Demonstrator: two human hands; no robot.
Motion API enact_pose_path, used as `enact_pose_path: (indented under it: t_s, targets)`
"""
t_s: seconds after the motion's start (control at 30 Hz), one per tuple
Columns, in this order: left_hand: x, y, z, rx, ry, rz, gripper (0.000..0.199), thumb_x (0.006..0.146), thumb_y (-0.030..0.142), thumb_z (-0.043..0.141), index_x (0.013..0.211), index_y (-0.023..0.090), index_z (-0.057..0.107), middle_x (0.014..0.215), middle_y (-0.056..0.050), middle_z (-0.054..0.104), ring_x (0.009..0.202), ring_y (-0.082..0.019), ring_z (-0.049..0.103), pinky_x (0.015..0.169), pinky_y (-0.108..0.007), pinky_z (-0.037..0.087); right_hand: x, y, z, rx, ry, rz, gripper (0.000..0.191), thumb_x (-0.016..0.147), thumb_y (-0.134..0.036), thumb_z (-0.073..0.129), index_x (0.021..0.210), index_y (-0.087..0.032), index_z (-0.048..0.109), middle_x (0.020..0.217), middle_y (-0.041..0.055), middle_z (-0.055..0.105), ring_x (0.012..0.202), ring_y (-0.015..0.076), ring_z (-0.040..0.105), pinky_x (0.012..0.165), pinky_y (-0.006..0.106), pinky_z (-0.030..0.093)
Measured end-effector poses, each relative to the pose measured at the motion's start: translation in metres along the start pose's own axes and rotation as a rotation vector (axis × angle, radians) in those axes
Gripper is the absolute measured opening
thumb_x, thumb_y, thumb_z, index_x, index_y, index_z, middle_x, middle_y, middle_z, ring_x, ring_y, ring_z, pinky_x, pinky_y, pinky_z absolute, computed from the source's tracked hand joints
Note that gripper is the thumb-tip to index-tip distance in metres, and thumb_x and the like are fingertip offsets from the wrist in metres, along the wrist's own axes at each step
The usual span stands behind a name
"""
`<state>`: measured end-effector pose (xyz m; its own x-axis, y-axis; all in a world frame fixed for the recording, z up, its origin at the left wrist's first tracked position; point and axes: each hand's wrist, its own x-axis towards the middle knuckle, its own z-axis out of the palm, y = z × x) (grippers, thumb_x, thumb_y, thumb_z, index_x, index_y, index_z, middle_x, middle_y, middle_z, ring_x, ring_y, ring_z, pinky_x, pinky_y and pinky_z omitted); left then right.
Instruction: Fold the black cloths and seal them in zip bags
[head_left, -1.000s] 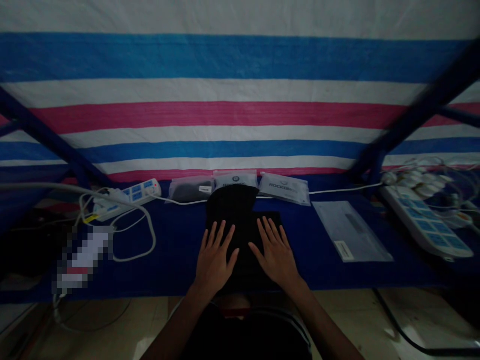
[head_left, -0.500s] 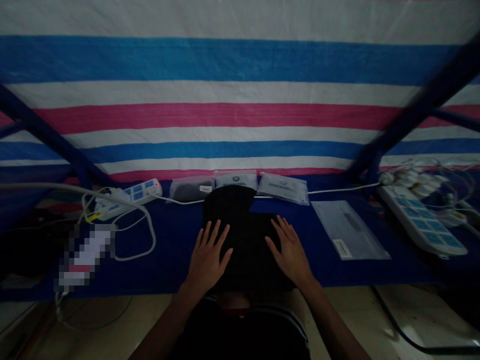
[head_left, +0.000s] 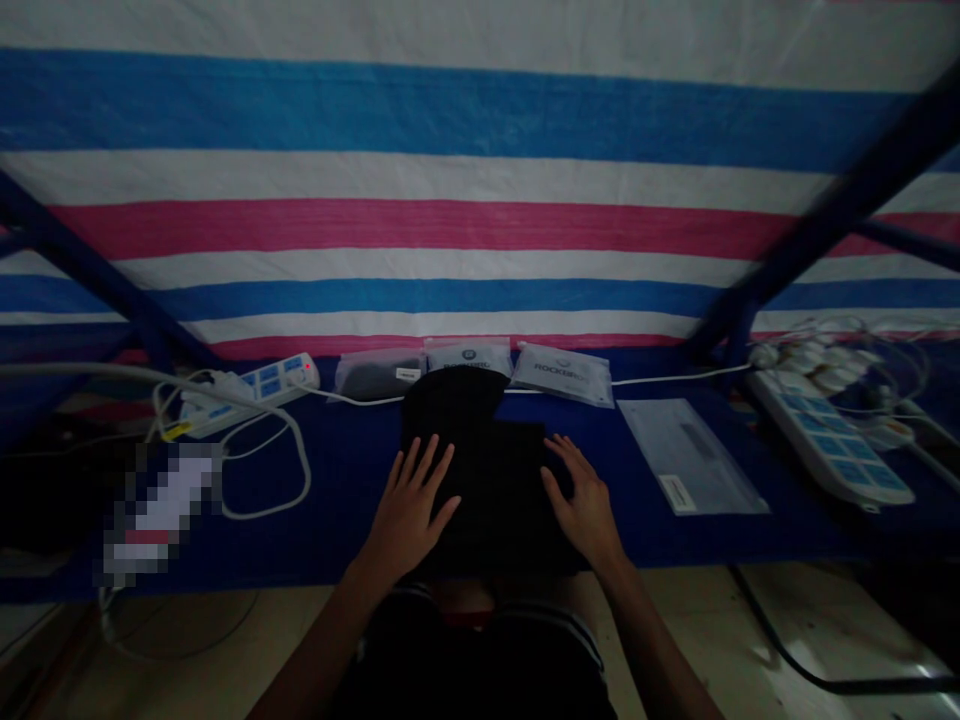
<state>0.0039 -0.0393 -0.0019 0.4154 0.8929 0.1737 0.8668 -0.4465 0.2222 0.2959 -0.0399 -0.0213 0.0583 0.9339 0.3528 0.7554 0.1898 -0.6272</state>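
A black cloth hood, shaped like a balaclava (head_left: 495, 490), lies flat with its rounded top pointing away from me and a notch on its right side. My left hand (head_left: 409, 515) rests palm down on its left part, fingers spread. At the right edge of the cloth is my right hand (head_left: 589, 505), its fingers apart and slightly bent, with nothing gripped. Off to the right lies a flat clear zip bag (head_left: 686, 450) with a white label. Behind the hood sit a bag with dark contents (head_left: 375, 378) and two printed bags, one central (head_left: 469, 353), one right (head_left: 564, 376).
Everything rests on a dark blue surface (head_left: 337, 540). A white power strip (head_left: 255, 390) and looped cable stand left; a larger power strip (head_left: 832, 430) with tangled wires is right. Blue metal bars (head_left: 817, 230) slant at both sides before a striped sheet (head_left: 480, 225).
My right hand has slid slightly off the cloth to its right edge, its fingers bending more. The left hand stays on the cloth. The whole view has shifted a little.
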Motion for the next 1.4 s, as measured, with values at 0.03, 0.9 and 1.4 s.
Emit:
enact_pose_path:
  t_s: [0.03,0.9,1.4]
  targets:
    - [-0.002,-0.002,-0.001,-0.020,-0.002,0.006,0.066,0.108,0.043,0.045,0.168,0.029,0.019,0.175,-0.008,0.019,0.162,-0.031,0.017,0.129,-0.059,0.027,0.000,0.000,-0.001,0.005,0.002,-0.007,0.048,0.104,-0.048,0.048,0.139,-0.018,0.063,0.149,0.0154,0.062,0.145,0.0306,0.052,0.121,0.056,0.042]
    - [-0.028,-0.046,-0.004,-0.090,0.056,-0.031,0.052,0.106,0.035,0.049,0.157,0.026,0.044,0.167,-0.008,0.042,0.157,-0.029,0.034,0.127,-0.059,0.032,-0.004,0.007,0.007,-0.220,-0.086,-0.117,0.049,0.103,-0.041,0.052,0.145,-0.017,0.061,0.157,0.0173,0.053,0.151,0.0331,0.043,0.123,0.061,0.037]
    - [-0.044,-0.044,-0.013,-0.362,0.225,-0.022,0.033,0.102,0.024,0.052,0.130,0.029,0.067,0.144,-0.006,0.064,0.140,-0.027,0.054,0.117,-0.053,0.046,-0.005,0.012,0.009,-0.161,-0.067,-0.119,0.048,0.102,-0.042,0.053,0.143,-0.017,0.063,0.156,0.0173,0.054,0.150,0.0327,0.045,0.124,0.060,0.036]
